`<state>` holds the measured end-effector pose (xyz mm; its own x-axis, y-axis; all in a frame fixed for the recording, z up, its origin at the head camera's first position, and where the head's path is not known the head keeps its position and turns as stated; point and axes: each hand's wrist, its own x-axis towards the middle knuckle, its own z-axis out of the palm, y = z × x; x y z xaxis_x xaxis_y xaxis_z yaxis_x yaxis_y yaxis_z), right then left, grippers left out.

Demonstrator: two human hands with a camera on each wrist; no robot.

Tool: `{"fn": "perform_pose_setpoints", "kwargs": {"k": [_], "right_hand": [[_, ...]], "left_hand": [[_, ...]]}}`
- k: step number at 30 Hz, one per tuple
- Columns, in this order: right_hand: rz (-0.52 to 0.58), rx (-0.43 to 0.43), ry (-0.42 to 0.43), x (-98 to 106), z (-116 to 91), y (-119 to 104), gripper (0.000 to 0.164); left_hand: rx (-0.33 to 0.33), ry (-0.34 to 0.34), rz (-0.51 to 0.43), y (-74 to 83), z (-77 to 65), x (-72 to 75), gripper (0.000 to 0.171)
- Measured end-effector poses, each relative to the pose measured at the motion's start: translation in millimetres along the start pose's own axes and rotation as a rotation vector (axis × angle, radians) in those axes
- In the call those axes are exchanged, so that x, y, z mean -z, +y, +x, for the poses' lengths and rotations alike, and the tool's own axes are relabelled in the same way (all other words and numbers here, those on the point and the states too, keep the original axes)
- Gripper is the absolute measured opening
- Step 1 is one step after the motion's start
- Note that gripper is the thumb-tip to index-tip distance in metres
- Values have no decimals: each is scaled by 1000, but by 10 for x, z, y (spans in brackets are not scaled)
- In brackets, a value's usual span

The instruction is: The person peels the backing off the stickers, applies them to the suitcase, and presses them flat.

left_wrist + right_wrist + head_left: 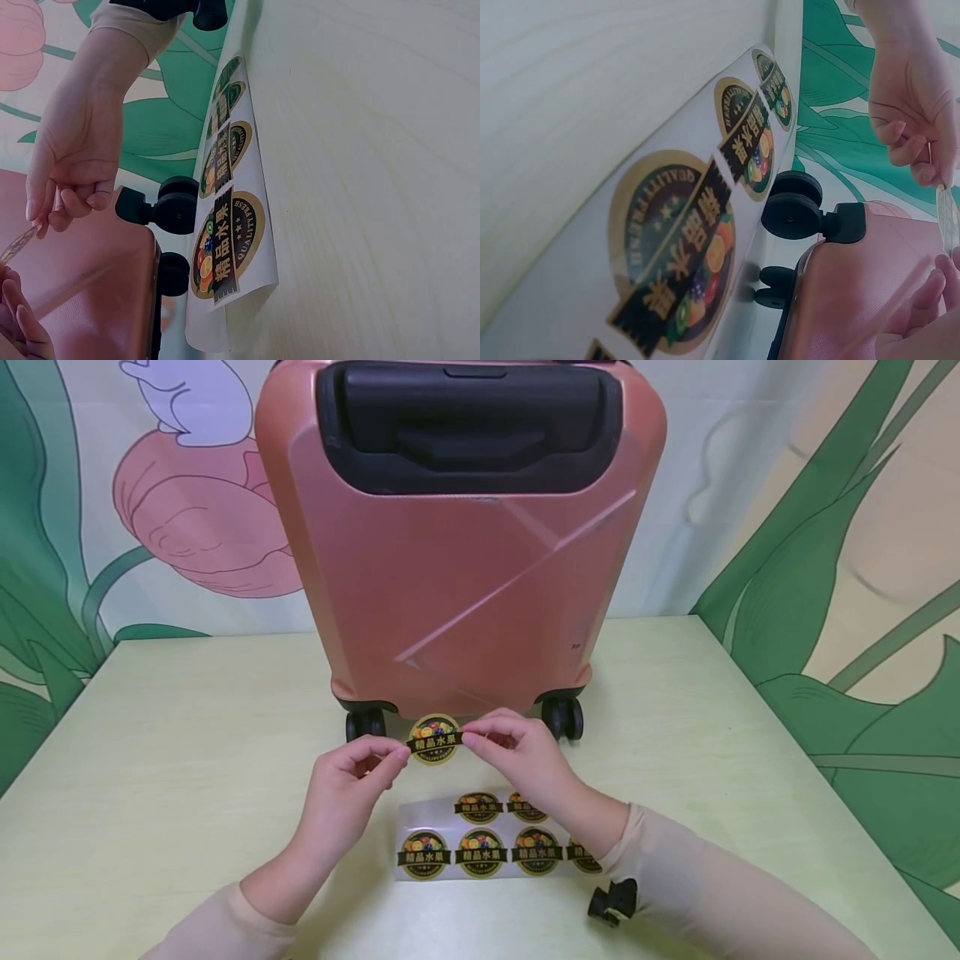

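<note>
A round black-and-gold fruit sticker (435,752) is held up between both hands in front of the suitcase's lower edge. My left hand (337,806) pinches its left end between thumb and forefinger; my right hand (536,764) pinches the right end the same way. In the left wrist view the sticker (16,246) shows nearly edge-on. Below the hands lies a white sticker sheet (425,814) bearing several more such stickers, partly covered by the right forearm. Its near edge curls up in the left wrist view. Behind the hands stands the pink suitcase (450,585), upright on black wheels (562,718).
A small black clamp-like device (613,903) is beside the right sleeve. The pale wooden table (187,752) extends to both sides. Behind it hangs a backdrop (750,485) printed with leaves and a flower.
</note>
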<state>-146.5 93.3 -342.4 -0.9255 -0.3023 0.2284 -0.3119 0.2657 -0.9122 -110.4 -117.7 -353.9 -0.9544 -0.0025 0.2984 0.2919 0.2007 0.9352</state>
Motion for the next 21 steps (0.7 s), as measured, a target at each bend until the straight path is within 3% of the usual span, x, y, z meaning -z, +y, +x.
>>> {"fn": "perform_pose_setpoints", "kwargs": {"k": [21], "right_hand": [[42,6,-9,-10,21,-31,11]], "left_hand": [[12,24,21,-1,23,38,7]]}}
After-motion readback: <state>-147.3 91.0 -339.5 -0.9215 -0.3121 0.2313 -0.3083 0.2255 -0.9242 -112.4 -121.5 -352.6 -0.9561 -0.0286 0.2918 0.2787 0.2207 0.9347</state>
